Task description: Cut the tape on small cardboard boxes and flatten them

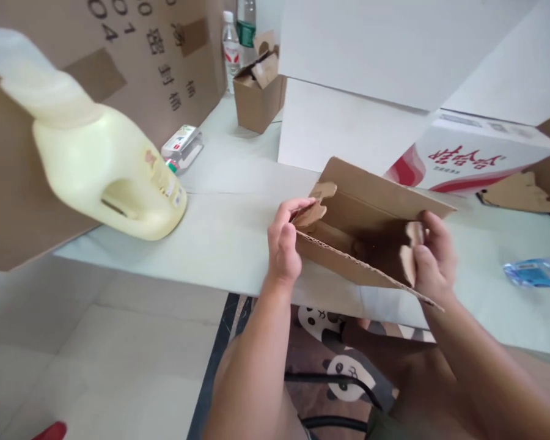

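An open brown cardboard box (pixel 348 256) is held over the near edge of the pale table, its long flaps spread and its inside dark. My left hand (pixel 288 241) grips its left end, the fingers by the small notched flap there. At the right end my right hand (pixel 433 260) pinches the other small notched flap between thumb and fingers. Nothing can be made out inside the box, though its far bottom is in shadow.
A large pale yellow jug (pixel 91 165) stands at left before a big carton (pixel 142 79). Behind are a small clear bottle (pixel 183 146), a small brown box (pixel 256 104), white boxes (pixel 348 122) and a red-and-white carton (pixel 481 153). A blue bottle (pixel 536 272) lies at right.
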A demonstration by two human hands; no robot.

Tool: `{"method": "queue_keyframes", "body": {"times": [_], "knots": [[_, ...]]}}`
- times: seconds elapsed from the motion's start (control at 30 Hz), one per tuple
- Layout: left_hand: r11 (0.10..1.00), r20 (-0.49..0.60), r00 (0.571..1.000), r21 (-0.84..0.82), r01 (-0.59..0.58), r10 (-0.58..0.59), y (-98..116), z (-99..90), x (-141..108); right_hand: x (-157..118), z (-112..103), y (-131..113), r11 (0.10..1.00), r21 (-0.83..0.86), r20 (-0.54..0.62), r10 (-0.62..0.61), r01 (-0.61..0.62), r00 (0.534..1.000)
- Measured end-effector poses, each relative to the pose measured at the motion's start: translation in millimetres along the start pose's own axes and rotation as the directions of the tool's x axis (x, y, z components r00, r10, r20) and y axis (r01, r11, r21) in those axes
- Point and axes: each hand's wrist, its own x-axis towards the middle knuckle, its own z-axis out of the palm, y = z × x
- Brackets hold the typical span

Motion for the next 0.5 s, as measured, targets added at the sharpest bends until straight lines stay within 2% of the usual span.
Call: {"method": "queue_keyframes", "body": {"times": [0.1,0.17,0.23,0.3,0.4,0.5], "knots": [[0.992,0.014,1.0,0.124,-0.029,0.027,-10.8,11.7,0.8,0.7,9.1,3.1,0.94,0.339,-0.08,0.001,0.026,0.997],[0.982,-0.011,0.997,0.178,-0.07,0.073,-18.1,16.7,3.7,2.9,12.9,-1.0,0.897,0.441,-0.08,0.033,0.005,0.996],[0.971,-0.047,0.993,0.219,-0.098,0.111,-24.3,21.0,6.9,5.4,12.6,-4.6,0.901,0.434,-0.083,0.03,0.009,0.996],[0.959,-0.086,0.991,0.271,-0.079,0.106,-28.5,24.8,9.1,7.4,9.0,-4.7,0.925,0.378,-0.062,-0.017,0.039,0.998],[0.94,-0.148,0.987,0.341,-0.006,0.06,-30.7,28.6,9.5,8.0,1.4,0.5,0.934,0.333,0.003,-0.142,0.133,0.99],[0.908,-0.138,0.987,0.418,-0.022,0.087,-30.2,28.5,8.2,5.0,-4.4,5.8,0.907,0.358,0.03,-0.25,0.224,0.968]]}}
